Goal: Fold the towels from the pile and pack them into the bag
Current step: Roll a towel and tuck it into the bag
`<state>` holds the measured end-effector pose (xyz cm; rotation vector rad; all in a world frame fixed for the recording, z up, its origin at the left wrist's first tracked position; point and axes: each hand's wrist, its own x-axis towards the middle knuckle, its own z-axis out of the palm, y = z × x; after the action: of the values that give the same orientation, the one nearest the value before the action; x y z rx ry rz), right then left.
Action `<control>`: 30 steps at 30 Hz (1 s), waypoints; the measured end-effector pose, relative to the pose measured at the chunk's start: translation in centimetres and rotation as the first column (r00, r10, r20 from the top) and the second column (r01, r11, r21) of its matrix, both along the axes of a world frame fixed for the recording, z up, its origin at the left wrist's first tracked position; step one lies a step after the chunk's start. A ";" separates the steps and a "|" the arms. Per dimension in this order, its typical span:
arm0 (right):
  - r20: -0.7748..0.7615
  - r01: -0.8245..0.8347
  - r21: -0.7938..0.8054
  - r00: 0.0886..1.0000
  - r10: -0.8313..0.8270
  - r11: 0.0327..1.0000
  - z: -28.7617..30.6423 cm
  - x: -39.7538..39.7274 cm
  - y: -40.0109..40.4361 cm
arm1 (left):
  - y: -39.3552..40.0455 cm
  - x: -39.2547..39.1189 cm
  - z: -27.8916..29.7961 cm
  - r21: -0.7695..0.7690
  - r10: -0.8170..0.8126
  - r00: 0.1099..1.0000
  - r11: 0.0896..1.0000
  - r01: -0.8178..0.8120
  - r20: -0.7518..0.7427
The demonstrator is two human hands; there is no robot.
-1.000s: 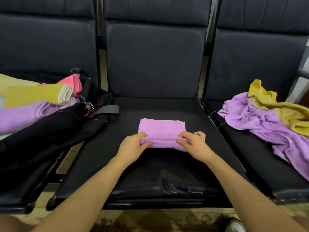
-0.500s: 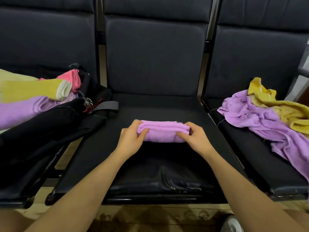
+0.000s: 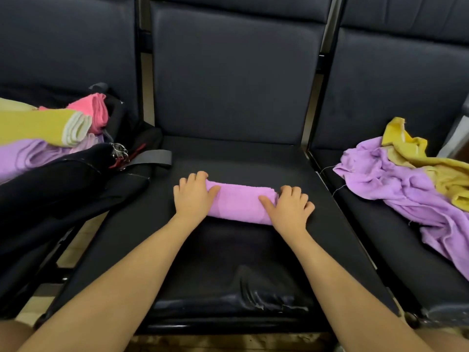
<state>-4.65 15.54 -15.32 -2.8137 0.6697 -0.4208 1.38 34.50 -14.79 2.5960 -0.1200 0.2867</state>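
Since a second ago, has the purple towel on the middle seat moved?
Yes. The purple towel was rolled away from the person, toward the seat back, into a tighter roll.

Bare seat (image 3: 228,262) lies open before and behind the rolled towel (image 3: 241,203). To the left the bag (image 3: 63,189) and its strap (image 3: 152,157) crowd the seat edge; to the right the towel pile (image 3: 406,184) blocks the next seat, seemingly apart from the roll.

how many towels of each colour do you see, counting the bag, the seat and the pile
purple: 3, the folded purple towel under both hands, one in the black bag, one in the loose pile
yellow: 2, one in the bag, one in the pile
pink: 1, in the bag
total: 6 visible
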 end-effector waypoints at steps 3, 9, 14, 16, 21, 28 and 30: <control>-0.070 -0.039 -0.075 0.997 0.034 0.996 -0.1 0.5 -0.4 | -0.3 0.3 -1.1 0.129 0.005 0.999 0.992 0.001 -0.042; -0.103 -0.056 0.014 0.993 0.057 0.998 0.2 0.8 0.2 | -1.0 0.2 -1.3 0.273 -0.032 0.995 0.962 0.004 0.098; -0.008 -0.148 0.122 0.989 0.150 0.981 0.8 0.1 0.9 | -0.3 -0.8 -1.2 0.148 0.011 0.999 0.989 -0.017 0.040; 0.069 -0.192 0.206 0.981 0.182 0.960 1.2 -0.3 1.2 | 0.3 -1.2 -0.9 0.004 0.024 0.999 1.000 -0.024 0.041; 0.253 -0.270 0.375 0.950 0.182 0.887 2.5 -1.5 2.8 | 1.7 -2.8 0.9 -0.111 0.045 0.989 0.993 -0.030 0.143; 0.465 -0.464 0.482 0.854 0.233 0.743 6.4 -2.2 7.5 | 6.5 -4.2 5.4 -0.039 0.081 0.936 0.997 -0.072 0.343; 0.504 -0.513 0.483 0.826 0.255 0.709 7.7 -2.0 9.2 | 8.4 -4.2 7.4 -0.013 0.088 0.923 0.996 -0.090 0.373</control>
<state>-6.66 24.73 -7.62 -2.0690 0.0598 -0.5604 -2.78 42.91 -7.42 2.5244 -0.1361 0.8153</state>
